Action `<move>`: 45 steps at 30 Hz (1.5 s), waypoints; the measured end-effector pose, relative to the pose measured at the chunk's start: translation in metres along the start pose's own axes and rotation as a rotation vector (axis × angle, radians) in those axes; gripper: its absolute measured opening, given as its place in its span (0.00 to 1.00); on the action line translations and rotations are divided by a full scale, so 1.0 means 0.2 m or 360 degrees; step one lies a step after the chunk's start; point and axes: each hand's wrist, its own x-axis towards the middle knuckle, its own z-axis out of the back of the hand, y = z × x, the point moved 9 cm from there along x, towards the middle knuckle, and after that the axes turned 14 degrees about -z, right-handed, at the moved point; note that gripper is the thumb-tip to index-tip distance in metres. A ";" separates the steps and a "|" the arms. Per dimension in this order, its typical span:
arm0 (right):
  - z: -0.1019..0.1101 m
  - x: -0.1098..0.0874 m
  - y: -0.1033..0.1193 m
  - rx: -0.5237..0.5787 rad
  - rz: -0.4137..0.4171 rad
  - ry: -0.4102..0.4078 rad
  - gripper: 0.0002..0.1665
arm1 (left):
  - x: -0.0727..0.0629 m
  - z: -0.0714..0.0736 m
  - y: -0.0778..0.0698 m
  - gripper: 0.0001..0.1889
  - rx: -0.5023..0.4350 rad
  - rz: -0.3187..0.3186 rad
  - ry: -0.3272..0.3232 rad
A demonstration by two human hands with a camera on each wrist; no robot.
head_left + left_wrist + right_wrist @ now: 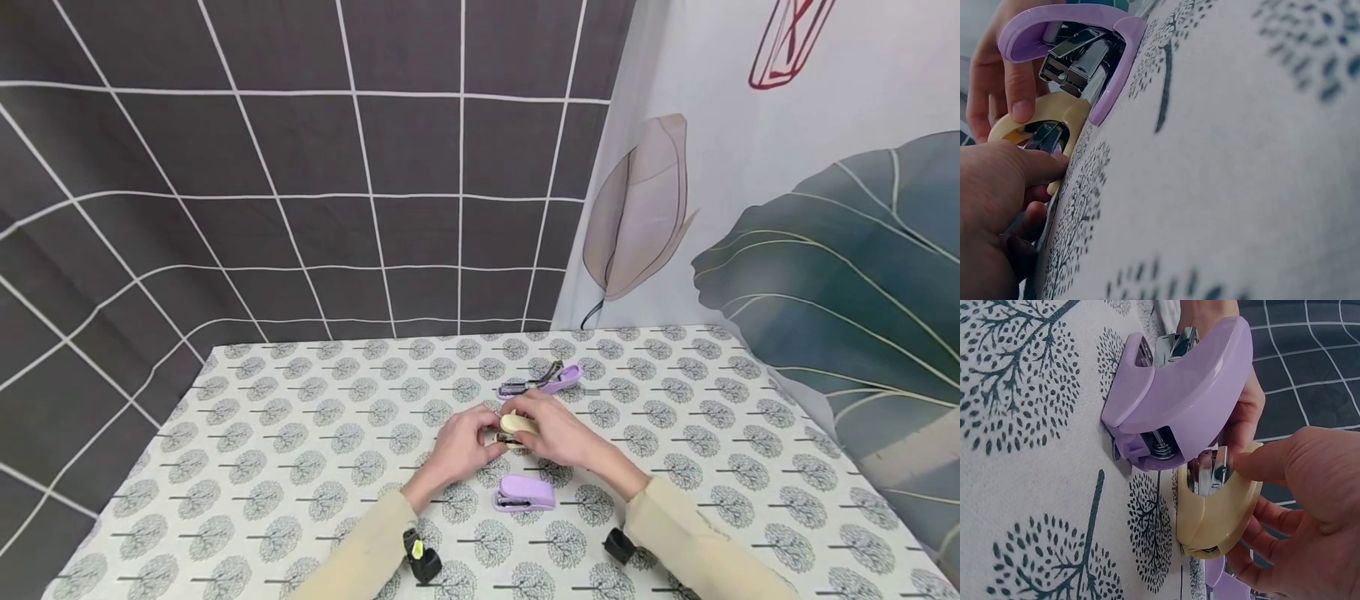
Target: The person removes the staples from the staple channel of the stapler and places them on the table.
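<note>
Between both hands on the patterned cloth sits a small pale yellow stapler (517, 423), its top raised from its base. My left hand (459, 447) pinches the front end of its base between thumb and fingers, as the left wrist view of the yellow stapler (1063, 107) shows. From the other side my right hand (561, 432) grips the raised top; in the right wrist view the thumb and fingers lie around the yellow stapler (1216, 519). A lilac stapler (528, 492) stands nearer to me. Part of the left fingertips is hidden.
Behind the hands lies another lilac stapler (561, 380), spread wide with its metal magazine lifted. A tree-print cloth (300, 467) covers the table. A dark grid curtain (405, 233) and a white leaf-print curtain (652, 308) hang behind the table's far edge.
</note>
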 end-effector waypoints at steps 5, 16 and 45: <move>0.00 0.00 0.01 -0.0012 0.0049 -0.0001 0.20 | 0.00 0.01 -0.01 0.13 0.0017 -0.0048 -0.0026; 0.00 0.00 0.01 0.0004 0.0049 0.0019 0.19 | 0.01 0.00 0.00 0.12 0.0029 -0.0058 -0.0039; 0.01 0.00 0.01 0.0080 0.0144 -0.0017 0.20 | 0.01 0.01 -0.02 0.12 0.0015 -0.0050 -0.0013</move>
